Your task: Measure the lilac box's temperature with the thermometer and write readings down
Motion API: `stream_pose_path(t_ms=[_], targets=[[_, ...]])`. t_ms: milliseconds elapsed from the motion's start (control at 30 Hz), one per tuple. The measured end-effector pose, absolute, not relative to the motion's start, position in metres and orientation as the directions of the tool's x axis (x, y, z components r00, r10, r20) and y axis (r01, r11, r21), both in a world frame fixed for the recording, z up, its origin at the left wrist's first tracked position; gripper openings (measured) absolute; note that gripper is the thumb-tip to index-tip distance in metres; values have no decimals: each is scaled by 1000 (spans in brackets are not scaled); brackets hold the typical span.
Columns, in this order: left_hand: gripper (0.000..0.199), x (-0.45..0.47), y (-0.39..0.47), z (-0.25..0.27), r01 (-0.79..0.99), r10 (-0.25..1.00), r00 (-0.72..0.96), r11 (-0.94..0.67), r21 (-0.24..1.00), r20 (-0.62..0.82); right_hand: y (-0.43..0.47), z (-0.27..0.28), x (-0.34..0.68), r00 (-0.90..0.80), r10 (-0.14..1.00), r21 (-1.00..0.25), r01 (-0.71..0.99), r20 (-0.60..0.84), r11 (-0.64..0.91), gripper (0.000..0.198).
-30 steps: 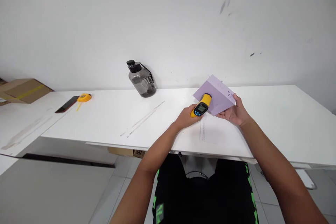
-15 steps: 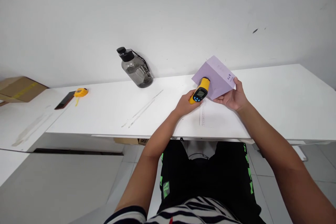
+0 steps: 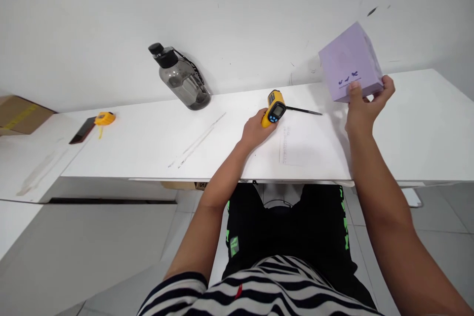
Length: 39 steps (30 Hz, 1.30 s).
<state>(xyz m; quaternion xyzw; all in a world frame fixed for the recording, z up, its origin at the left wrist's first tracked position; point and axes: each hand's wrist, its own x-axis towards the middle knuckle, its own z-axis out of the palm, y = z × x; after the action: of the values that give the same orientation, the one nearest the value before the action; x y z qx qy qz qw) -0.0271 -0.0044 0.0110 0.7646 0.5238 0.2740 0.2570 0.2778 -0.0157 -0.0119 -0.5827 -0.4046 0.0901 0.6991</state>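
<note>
My left hand [image 3: 256,129] is closed around the handle of a yellow and black infrared thermometer [image 3: 274,108], its small screen facing up toward me. In my right hand [image 3: 365,108] is a light purple box [image 3: 348,61], tilted and lifted above the table near the wall, with dark marks printed on its near face. My right thumb presses that face while the fingers go under the lower edge. A thin black pen [image 3: 305,110] lies on the table just right of the thermometer. Below it rests a white sheet of paper [image 3: 299,150] with faint writing along its left side.
A grey transparent water bottle [image 3: 185,84] with a black cap stands by the wall. Further left are a yellow tape measure [image 3: 105,118], a dark flat phone-like object [image 3: 83,130] and a cardboard box [image 3: 24,116]. The white table [image 3: 140,153] meets the wall behind.
My right hand has raised the purple box up and to the right, away from the thermometer, and turned it. The pen now shows. The thermometer has shifted slightly left in my left hand.
</note>
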Motion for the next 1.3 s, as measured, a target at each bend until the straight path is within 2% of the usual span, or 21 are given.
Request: stream_pose_path(t_ms=[133, 267, 400, 533, 700, 900, 1100, 1300], targets=[[45, -27, -3, 15, 802, 948, 311, -300, 517, 68, -15, -18, 286, 644, 516, -807, 561, 565, 183, 88], [47, -25, -4, 18, 848, 949, 315, -292, 443, 21, -19, -14, 280, 618, 575, -777, 628, 536, 50, 93], [58, -26, -3, 20, 863, 950, 310, -273, 425, -21, -20, -13, 277, 581, 645, -756, 654, 497, -6, 95], [56, -26, -1, 21, 878, 952, 306, -277, 391, -13, -17, -16, 280, 573, 660, -719, 691, 486, -72, 93], [53, -27, 1, 17, 912, 956, 294, -278, 300, -6, -15, -18, 283, 593, 671, -712, 689, 445, -137, 93], [56, -29, 1, 15, 939, 983, 185, -171, 297, -20, -17, -10, 278, 640, 675, -757, 628, 367, -183, 96], [59, -28, 1, 15, 944, 986, 164, -148, 293, -31, -19, 0, 269, 696, 670, -797, 546, 258, -260, 99], [59, -28, 2, 13, 943, 984, 178, -167, 288, -14, -9, -19, 280, 679, 679, -802, 554, 279, -224, 97]])
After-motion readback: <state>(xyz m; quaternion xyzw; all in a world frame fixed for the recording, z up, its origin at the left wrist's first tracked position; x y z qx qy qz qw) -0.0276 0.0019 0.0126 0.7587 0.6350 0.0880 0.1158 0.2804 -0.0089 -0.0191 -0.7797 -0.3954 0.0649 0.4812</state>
